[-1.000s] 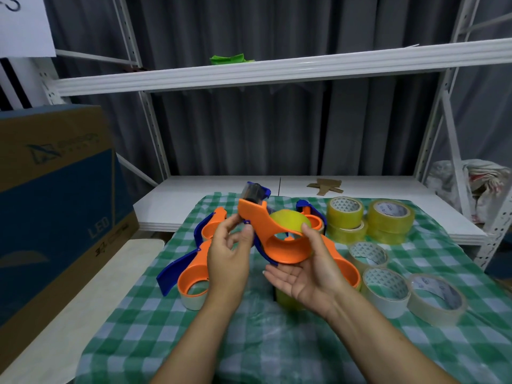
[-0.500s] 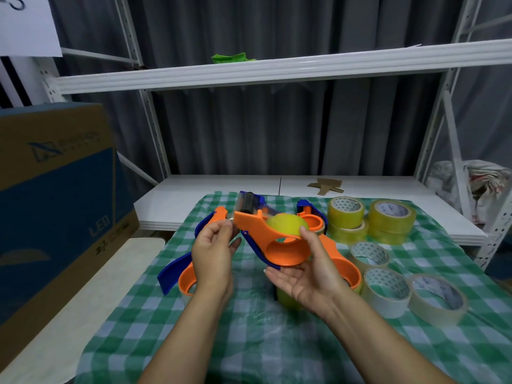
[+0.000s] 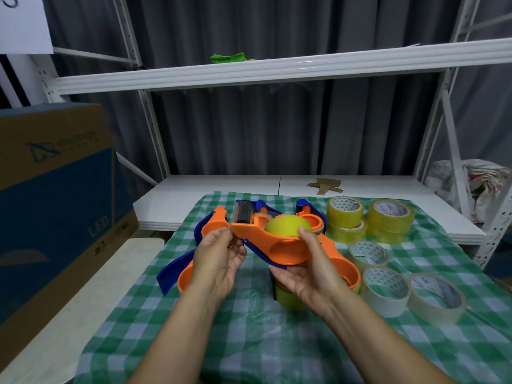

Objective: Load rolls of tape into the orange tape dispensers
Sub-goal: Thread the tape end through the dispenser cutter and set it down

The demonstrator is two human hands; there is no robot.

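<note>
While both hands hold it up over the cloth, the dispenser sits at the middle of the view:

Dispenser in hand: an orange tape dispenser (image 3: 273, 243) with a blue underside, raised above the table, tilted, its black roller (image 3: 245, 212) pointing away and to the left.

Roll inside it: a yellow roll of tape (image 3: 286, 225) sits in the round housing, its top bulging above the orange rim.

Right hand: the right hand (image 3: 310, 270) cups the round housing from below, palm up, fingers curled around the blue edge and thumb pressed on the rim beside the yellow roll.

Left hand: the left hand (image 3: 220, 259) closes loosely on the narrow front end, thumb and fingertips pinching just below the roller.

Other dispensers: a second dispenser (image 3: 191, 261) lies on the cloth behind the left hand; a third dispenser (image 3: 345, 268) lies behind the right hand; a fourth dispenser (image 3: 309, 214) lies further back.

Spare rolls: yellow rolls (image 3: 368, 220) are stacked at the back right; paler rolls (image 3: 401, 284) lie flat nearer, to the right of the hands.

Table: a green checked cloth (image 3: 249, 342) covers it.

Surroundings: a white shelf rack (image 3: 277, 70) stands behind, a cardboard box (image 3: 52, 189) at the left.
</note>
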